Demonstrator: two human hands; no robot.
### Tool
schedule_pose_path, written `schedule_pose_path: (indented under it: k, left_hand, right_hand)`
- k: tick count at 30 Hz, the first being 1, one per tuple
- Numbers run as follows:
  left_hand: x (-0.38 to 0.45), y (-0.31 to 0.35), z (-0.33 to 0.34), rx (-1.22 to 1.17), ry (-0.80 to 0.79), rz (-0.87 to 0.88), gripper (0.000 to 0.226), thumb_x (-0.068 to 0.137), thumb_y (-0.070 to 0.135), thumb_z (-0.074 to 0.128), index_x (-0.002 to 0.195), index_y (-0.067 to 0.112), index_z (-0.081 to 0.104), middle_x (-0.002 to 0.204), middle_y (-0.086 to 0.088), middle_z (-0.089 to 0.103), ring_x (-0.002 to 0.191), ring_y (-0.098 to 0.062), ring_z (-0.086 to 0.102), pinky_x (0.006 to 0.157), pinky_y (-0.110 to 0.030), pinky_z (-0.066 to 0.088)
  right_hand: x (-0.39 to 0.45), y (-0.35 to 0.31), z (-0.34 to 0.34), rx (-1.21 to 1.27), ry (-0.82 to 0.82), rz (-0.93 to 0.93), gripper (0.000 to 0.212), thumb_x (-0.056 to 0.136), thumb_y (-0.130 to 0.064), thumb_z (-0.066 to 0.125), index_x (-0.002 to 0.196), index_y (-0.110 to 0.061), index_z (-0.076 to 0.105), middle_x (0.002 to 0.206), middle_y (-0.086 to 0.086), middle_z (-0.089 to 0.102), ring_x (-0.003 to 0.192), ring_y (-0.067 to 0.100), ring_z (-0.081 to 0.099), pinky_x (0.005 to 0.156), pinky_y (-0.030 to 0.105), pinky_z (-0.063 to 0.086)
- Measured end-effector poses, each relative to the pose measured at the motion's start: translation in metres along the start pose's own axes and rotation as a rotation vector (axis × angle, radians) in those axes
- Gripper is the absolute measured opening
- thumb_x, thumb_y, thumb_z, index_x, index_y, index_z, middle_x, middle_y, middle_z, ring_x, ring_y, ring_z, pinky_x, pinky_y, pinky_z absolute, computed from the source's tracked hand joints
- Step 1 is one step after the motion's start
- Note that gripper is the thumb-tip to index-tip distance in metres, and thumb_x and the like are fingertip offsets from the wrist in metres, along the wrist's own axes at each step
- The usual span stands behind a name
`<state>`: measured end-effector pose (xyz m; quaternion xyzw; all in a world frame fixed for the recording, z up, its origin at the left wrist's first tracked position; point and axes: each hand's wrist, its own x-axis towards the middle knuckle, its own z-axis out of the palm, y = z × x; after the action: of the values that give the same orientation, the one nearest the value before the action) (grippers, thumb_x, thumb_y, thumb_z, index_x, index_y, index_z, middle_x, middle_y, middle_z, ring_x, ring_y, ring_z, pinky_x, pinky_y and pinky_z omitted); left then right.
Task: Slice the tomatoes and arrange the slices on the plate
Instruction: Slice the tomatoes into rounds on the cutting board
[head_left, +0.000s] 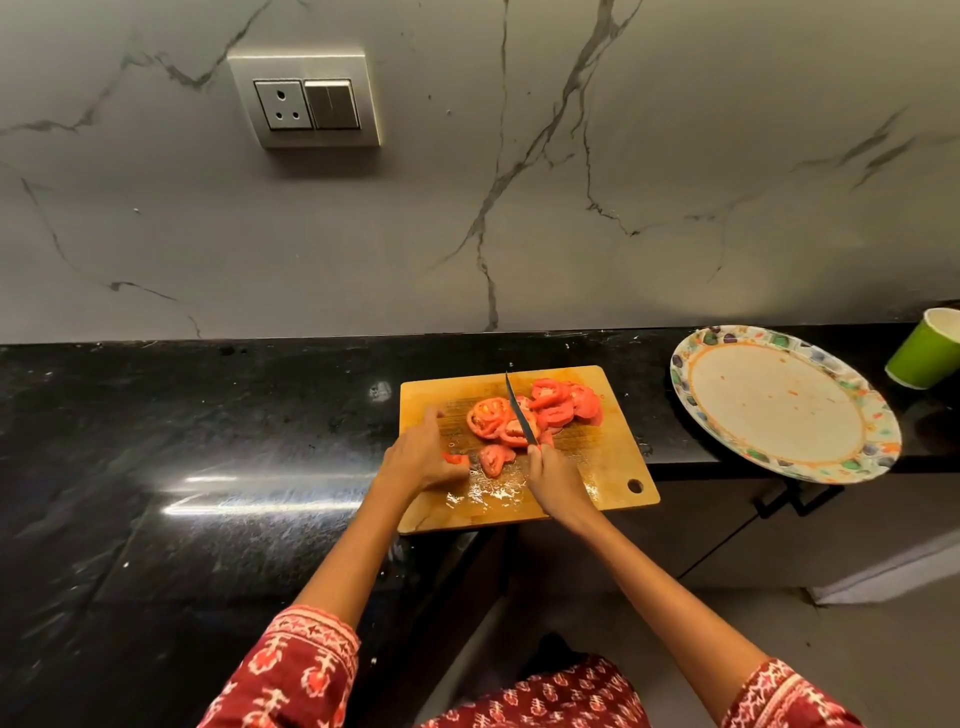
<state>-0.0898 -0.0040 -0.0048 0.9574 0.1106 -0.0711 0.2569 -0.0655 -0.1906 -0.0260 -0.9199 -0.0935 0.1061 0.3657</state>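
**Slip risk on a wet board**

Right hand (551, 470) wrapped round knife (521, 410), blade over tomato slices (535, 413) heaped on cutting board (618, 457). Left hand (423, 457) pinching a tomato end piece (456, 458). Plate (779, 405) well apart, bare. Possibly sliding on juice, nicking fingertips.

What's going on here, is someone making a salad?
A person is slicing tomatoes on a wooden cutting board that sits on a black counter. The right hand grips a knife, its blade over a pile of tomato slices. The left hand holds a small tomato piece at the board's left edge. The patterned plate to the right holds no slices yet, so arranging has not started. A green cup stands beyond it.
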Motion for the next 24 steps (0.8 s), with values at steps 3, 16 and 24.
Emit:
schedule_pose_path:
  k: [3, 16, 24]
  left_hand:
    - [0.006, 0.006, -0.004, 0.085, -0.001, -0.094, 0.070, 0.077, 0.058, 0.062, 0.128, 0.017, 0.039, 0.120, -0.004, 0.057, 0.108, -0.024, 0.056, 0.087, -0.039, 0.042]
    - [0.013, -0.002, -0.004, -0.078, -0.045, 0.056, 0.077, 0.065, 0.030, 0.083, 0.130, 0.013, 0.045, 0.131, -0.007, 0.052, 0.120, -0.022, 0.049, 0.096, -0.033, 0.042]
    - [0.034, 0.021, 0.011, 0.115, -0.072, 0.026, 0.062, 0.069, 0.027, 0.079, 0.119, 0.012, 0.045, 0.123, -0.009, 0.051, 0.109, -0.024, 0.051, 0.091, -0.034, 0.047]
  right_hand:
    - [0.001, -0.001, 0.004, 0.002, 0.000, 0.000, 0.038, 0.102, -0.017, 0.030, 0.087, 0.003, 0.058, 0.081, 0.017, 0.058, 0.074, 0.027, 0.051, 0.063, 0.028, 0.029]
    - [0.009, 0.008, 0.002, 0.080, 0.023, 0.049, 0.030, 0.101, -0.020, 0.033, 0.081, -0.009, 0.052, 0.073, 0.006, 0.053, 0.070, 0.020, 0.050, 0.061, 0.027, 0.030]
    - [0.017, -0.008, 0.000, 0.059, 0.033, 0.027, 0.037, 0.101, -0.017, 0.032, 0.088, 0.006, 0.059, 0.088, 0.022, 0.062, 0.080, 0.033, 0.058, 0.063, 0.031, 0.033]
